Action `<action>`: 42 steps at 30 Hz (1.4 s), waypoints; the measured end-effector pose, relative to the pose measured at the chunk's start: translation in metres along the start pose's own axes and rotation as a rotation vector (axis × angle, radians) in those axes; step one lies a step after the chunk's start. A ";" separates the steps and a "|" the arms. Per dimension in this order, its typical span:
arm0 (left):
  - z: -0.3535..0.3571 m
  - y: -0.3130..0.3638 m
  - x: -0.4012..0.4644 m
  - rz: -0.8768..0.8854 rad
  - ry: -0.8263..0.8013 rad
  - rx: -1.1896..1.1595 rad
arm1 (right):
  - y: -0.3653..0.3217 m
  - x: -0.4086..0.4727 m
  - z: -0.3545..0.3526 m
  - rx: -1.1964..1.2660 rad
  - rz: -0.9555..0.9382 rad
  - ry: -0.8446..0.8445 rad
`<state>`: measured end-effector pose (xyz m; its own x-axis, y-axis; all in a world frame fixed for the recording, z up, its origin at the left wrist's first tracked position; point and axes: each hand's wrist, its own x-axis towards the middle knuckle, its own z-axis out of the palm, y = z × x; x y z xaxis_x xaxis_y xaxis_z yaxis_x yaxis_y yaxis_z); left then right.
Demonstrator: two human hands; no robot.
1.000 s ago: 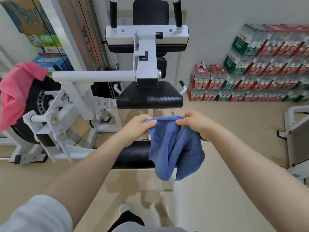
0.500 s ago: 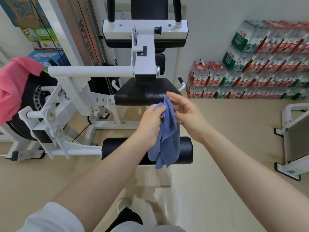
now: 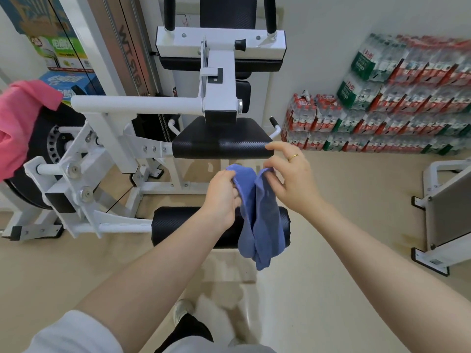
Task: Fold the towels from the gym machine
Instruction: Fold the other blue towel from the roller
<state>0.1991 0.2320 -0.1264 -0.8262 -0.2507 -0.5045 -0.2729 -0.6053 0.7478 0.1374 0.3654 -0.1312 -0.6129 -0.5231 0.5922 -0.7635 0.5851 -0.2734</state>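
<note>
Both hands pinch the blue towel [image 3: 260, 215] at its top, left hand [image 3: 221, 197] and right hand [image 3: 290, 182] close together, probably matching corners for a fold.

- The pink towel [image 3: 23, 128] is cut off by the left edge.
- The blue towel [image 3: 262, 220] hides part of the roller pad [image 3: 183, 225].
- The water-bottle packs [image 3: 397, 108] run off the right edge; labels too small to read.

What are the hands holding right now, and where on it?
The blue towel: left hand grips one top end, right hand pinches the other; the rest hangs down.
</note>
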 end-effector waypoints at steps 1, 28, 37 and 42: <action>-0.004 0.002 -0.002 -0.008 0.002 -0.010 | -0.003 0.001 -0.006 0.141 0.046 -0.045; -0.007 0.009 -0.014 0.583 -0.253 0.724 | -0.028 0.008 -0.009 0.577 0.496 -0.090; -0.008 0.062 -0.003 0.831 -0.162 0.677 | -0.024 0.002 -0.019 0.867 0.562 -0.547; -0.023 0.078 0.001 0.748 0.000 0.380 | 0.002 -0.028 0.001 0.458 0.667 -0.986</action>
<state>0.1886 0.1675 -0.0785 -0.8554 -0.4849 0.1822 0.1996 0.0160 0.9797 0.1528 0.3810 -0.1494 -0.6440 -0.5630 -0.5179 -0.1299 0.7477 -0.6512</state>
